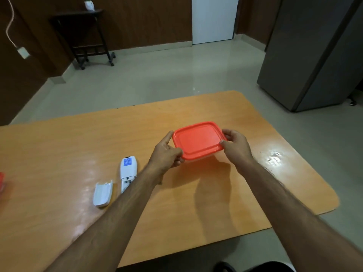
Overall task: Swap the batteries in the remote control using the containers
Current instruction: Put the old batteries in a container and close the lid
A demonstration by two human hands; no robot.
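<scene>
A clear container with a red lid (198,140) is held above the orange table (196,203). My left hand (167,154) grips its near-left edge, and my right hand (235,146) grips its right edge. The lid is on and hides the inside. The white remote (127,169) lies face down on the table left of my left forearm, its battery compartment uncovered. Its loose white battery cover (103,193) lies just left of it. No batteries show.
Part of another red-lidded container (1,181) shows at the table's left edge. A grey cabinet (314,55) stands at the right, and a dark wheeled side table (86,36) at the far left wall. A white door (214,18) is at the back.
</scene>
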